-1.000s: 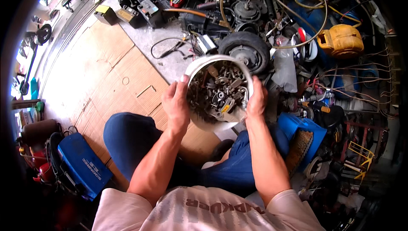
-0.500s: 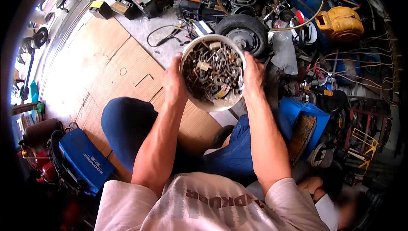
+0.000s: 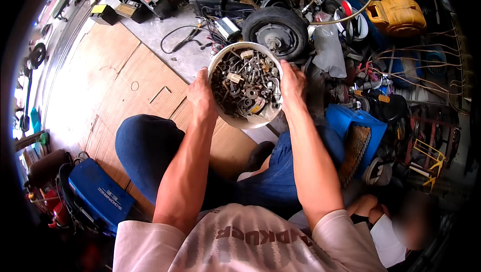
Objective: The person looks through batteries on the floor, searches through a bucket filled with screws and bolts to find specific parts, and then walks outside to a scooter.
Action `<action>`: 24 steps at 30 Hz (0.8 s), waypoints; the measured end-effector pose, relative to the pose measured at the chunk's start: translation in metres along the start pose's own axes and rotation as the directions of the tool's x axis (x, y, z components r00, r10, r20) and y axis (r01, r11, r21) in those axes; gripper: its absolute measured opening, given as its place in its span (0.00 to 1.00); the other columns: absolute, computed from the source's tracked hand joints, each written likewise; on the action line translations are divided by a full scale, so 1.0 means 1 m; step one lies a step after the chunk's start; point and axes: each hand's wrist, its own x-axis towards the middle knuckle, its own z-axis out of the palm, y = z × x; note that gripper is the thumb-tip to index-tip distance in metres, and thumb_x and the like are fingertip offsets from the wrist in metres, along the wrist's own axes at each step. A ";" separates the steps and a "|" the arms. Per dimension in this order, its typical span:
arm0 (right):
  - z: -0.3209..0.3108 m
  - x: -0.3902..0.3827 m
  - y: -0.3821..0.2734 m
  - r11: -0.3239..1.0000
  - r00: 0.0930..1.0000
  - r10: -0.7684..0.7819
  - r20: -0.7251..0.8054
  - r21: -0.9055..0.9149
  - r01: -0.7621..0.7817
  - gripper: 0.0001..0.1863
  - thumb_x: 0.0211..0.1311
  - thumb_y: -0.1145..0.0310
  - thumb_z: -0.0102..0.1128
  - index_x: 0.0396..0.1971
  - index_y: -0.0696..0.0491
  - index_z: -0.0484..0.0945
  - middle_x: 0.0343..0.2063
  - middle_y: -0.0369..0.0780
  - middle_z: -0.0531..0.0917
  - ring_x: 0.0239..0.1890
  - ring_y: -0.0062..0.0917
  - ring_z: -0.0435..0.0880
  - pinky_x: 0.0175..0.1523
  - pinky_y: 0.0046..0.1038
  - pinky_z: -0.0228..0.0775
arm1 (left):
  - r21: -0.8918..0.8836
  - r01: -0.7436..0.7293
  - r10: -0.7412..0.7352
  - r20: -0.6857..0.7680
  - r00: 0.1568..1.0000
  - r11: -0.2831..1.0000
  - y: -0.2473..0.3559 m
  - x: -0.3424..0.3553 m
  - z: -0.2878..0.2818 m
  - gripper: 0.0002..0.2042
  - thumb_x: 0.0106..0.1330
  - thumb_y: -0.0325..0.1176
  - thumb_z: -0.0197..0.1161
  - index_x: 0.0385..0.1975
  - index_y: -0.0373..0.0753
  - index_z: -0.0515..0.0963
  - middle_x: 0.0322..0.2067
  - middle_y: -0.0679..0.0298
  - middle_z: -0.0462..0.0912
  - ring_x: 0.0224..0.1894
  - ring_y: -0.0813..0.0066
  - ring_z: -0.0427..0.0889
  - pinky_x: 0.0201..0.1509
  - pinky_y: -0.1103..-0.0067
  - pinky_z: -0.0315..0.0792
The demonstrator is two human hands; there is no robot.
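Observation:
Between my two hands I hold a round white bucket (image 3: 228,117), raised in front of my knees. Inside it lies a heap of mixed bolts, nuts and washers (image 3: 245,84), with a few pale connector-like pieces among them. My left hand (image 3: 201,93) grips the bucket's left side, and my right hand (image 3: 293,85) grips its right side. Both sets of fingers wrap round the outer wall and are partly hidden by it. A hex key (image 3: 160,94) rests on the cardboard sheet (image 3: 107,106) left of the bucket.
Beyond the bucket stands a wheel with a black tyre (image 3: 275,34). Several batteries (image 3: 103,15) line the far left. At right are a yellow plastic container (image 3: 398,15) and a blue bin (image 3: 368,121). A blue case (image 3: 100,189) is at lower left; another person (image 3: 388,237) sits at lower right.
The bucket and both hands have shifted slightly left in the picture, as the surroundings have too. My grip on the bucket stays the same.

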 end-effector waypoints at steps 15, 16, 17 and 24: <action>-0.033 0.041 0.082 0.736 0.891 0.451 -0.059 -0.541 -0.408 0.35 0.68 0.43 0.51 0.50 0.65 0.83 0.53 0.54 0.85 0.55 0.44 0.85 0.58 0.43 0.75 | 0.844 -0.018 0.046 -0.008 0.999 0.536 -0.066 0.035 0.010 0.32 0.70 0.62 0.56 0.51 0.37 0.86 0.47 0.43 0.88 0.54 0.41 0.85 0.60 0.58 0.74; -0.035 0.048 0.088 0.744 0.907 0.410 -0.096 -0.541 -0.393 0.36 0.68 0.42 0.51 0.52 0.64 0.83 0.55 0.55 0.85 0.57 0.44 0.84 0.59 0.42 0.74 | 0.841 -0.050 0.040 0.034 0.999 0.538 -0.067 0.035 0.015 0.32 0.71 0.62 0.55 0.51 0.36 0.86 0.48 0.43 0.88 0.54 0.42 0.85 0.61 0.58 0.74; -0.034 0.048 0.086 0.748 0.920 0.371 -0.127 -0.545 -0.377 0.36 0.69 0.42 0.51 0.53 0.64 0.83 0.56 0.55 0.84 0.59 0.45 0.83 0.61 0.42 0.74 | 0.837 -0.076 0.033 0.069 0.997 0.541 -0.065 0.034 0.018 0.31 0.71 0.62 0.55 0.51 0.36 0.86 0.48 0.43 0.88 0.55 0.42 0.85 0.61 0.58 0.74; -0.052 0.062 0.086 0.714 0.913 0.287 -0.290 -0.570 -0.406 0.32 0.69 0.43 0.57 0.55 0.58 0.83 0.60 0.54 0.82 0.64 0.49 0.80 0.64 0.42 0.72 | 0.810 -0.109 0.006 0.129 0.992 0.576 -0.091 0.044 0.043 0.31 0.72 0.61 0.53 0.53 0.36 0.85 0.49 0.43 0.87 0.56 0.42 0.84 0.62 0.58 0.73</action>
